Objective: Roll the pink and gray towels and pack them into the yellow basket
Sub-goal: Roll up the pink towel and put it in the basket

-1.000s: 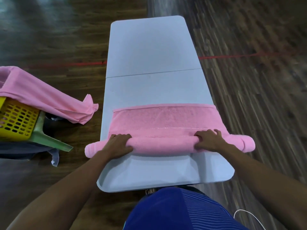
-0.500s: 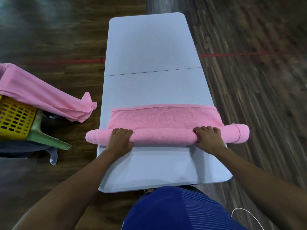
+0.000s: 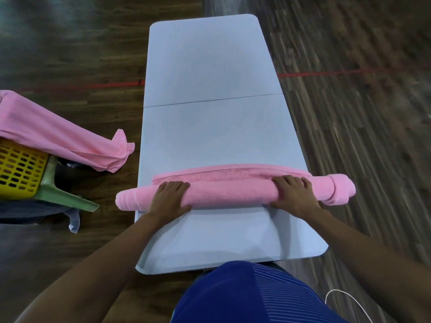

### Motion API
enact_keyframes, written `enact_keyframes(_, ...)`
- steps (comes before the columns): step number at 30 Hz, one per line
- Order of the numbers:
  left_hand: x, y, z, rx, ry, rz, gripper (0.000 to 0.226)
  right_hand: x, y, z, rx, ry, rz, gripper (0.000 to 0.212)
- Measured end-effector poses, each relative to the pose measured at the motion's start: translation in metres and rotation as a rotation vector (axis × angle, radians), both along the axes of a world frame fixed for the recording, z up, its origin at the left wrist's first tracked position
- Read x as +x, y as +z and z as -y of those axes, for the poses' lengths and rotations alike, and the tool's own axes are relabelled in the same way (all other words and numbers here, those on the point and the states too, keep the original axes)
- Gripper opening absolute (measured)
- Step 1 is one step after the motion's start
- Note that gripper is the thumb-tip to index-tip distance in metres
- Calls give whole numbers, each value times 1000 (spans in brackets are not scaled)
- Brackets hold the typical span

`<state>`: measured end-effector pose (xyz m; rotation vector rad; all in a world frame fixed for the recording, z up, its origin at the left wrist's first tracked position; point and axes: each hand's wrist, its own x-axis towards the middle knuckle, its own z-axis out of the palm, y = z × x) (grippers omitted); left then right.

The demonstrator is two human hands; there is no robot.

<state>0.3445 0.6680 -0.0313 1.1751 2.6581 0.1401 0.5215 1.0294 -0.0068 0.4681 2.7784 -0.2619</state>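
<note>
The pink towel roll lies crosswise, ends overhanging table.

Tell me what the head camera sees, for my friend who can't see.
A left hand and right hand hold a nearly rolled pink towel on a pale table. A yellow basket, draped with pink cloth, sits at left.
</note>
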Motion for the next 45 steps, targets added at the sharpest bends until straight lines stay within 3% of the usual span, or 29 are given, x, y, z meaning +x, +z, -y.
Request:
enact_keyframes(3, 0, 9, -6, -9, 3, 24, 59, 0, 0, 2, 23, 44, 44, 67)
enact_keyframes(8, -21, 33, -17, -135, 108, 198, 69, -22, 13, -5, -240, -50, 160, 68)
enact_keyframes(10, -25, 29, -17, -53, 182, 94, 61, -26, 13, -9, -206, -161, 23, 69)
enact_keyframes(13, -19, 16, -18, 150, 278, -74, 43, -28, 8, -12, -49, -225, -225, 48)
enact_keyframes(18, -11, 1, -22, 7, 126, -7, 67, -22, -1, -12, -60, -103, -57, 72)
enact_keyframes(23, -12, 10, -42, -65, 164, 56, 66, -26, 3, -6, -66, -108, -111, 49)
enact_keyframes(27, 0, 10, -74, -55, 76, 85, 78, -20, 1, -1, -139, -126, -134, 50)
enact_keyframes(31, 21, 8, -122, 5, -55, 87, 75, -3, 1, -7, -201, -166, -251, 50)
enact_keyframes(38, 58, 7, -209, 62, -234, 56, 68, 33, 10, -32, -166, -455, -411, 29)
enact_keyframes(42, 78, 8, -255, 82, -326, 85, 65, 52, 10, -57, -121, -656, -407, 33)
enact_keyframes(45, 91, 7, -282, 94, -369, 110, 66, 59, 8, -78, -204, -864, -369, 44)
